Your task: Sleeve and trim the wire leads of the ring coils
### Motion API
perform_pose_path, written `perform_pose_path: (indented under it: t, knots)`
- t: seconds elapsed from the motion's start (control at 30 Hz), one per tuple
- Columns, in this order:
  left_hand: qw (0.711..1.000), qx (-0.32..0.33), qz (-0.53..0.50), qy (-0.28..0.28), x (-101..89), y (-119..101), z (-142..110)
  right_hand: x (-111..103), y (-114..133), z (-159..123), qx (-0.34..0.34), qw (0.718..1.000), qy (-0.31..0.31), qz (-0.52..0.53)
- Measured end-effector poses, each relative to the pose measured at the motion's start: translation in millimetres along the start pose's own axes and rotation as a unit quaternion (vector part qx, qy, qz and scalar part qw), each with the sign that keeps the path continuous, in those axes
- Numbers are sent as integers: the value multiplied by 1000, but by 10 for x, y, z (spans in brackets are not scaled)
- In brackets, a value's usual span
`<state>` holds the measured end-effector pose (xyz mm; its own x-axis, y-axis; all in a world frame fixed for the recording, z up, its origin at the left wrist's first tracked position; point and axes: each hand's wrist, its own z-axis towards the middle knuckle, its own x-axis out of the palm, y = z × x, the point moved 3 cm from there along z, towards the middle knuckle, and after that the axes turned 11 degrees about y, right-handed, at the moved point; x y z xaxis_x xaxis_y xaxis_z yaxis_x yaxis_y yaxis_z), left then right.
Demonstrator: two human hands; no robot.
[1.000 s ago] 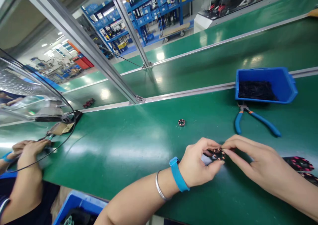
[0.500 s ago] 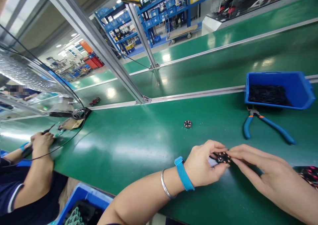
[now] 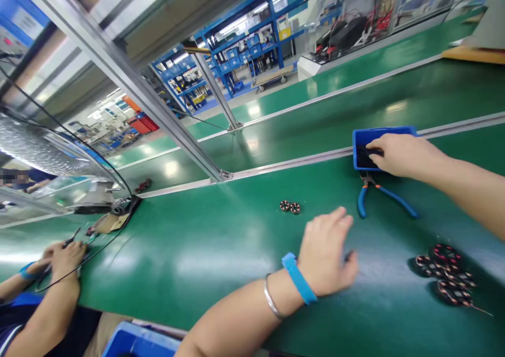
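My left hand [image 3: 327,252] hovers palm down just over the green belt [image 3: 205,241], fingers loosely bent and nothing seen in them. It wears a blue wristband and a metal bangle. Two small ring-shaped coil parts [image 3: 290,207] lie side by side on the belt ahead of it. My right hand [image 3: 398,154] reaches into a small blue bin [image 3: 365,135], fingers curled into the black pieces inside. Blue-handled pliers [image 3: 379,194] lie just in front of the bin.
Several larger coil rings [image 3: 445,273] lie on the belt at the right. Another person's hands [image 3: 59,254] work with a cable at the far left. A metal frame post [image 3: 189,141] stands behind the belt rail. A blue crate [image 3: 138,341] sits below the near edge.
Both hands let go of the ring they held together; a second ring now lies beside the first. My right hand moved up into the blue bin, and my left hand dropped lower.
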<state>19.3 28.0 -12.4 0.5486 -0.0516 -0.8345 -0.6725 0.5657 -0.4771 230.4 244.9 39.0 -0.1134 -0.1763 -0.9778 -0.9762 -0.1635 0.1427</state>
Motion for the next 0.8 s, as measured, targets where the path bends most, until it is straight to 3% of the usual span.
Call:
perform_pose_path:
  t: [0.17, 0.37, 0.67, 0.8]
  knots:
    - [986, 12, -115, 123, 483, -373, 432, 135, 33, 378, 80, 990, 106, -39]
    - [964, 61, -129, 226, 587, -407, 732, 90, 35, 315, 63, 994, 90, 2]
    - [970, 52, -138, 194, 585, -366, 724, -74, 101, 144, 15, 986, -38, 159]
    - [974, 28, -144, 172, 545, -359, 690, -159, 125, -241, -33, 961, -95, 257]
